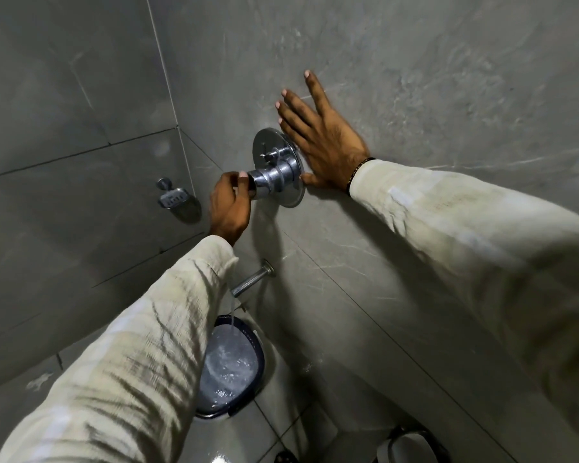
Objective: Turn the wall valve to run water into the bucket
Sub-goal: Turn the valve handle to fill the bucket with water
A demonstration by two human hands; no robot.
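A chrome wall valve (278,168) with a round plate and a protruding cylindrical knob is fixed to the grey tiled wall. My left hand (229,208) grips the outer end of the knob. Flat against the wall, just right of the valve plate, rests my right hand (321,135) with its fingers spread. Below the valve a chrome spout (251,281) sticks out of the wall, and a thin stream of water falls from it. The stream lands in a dark blue bucket (259,362) on the floor, which holds rippling water. My left sleeve hides the bucket's left side.
A chrome soap dish (173,197) hangs on the left wall near the corner. At the bottom right stands a dark object with a white top (410,444), only partly in view. The floor tiles around the bucket look wet.
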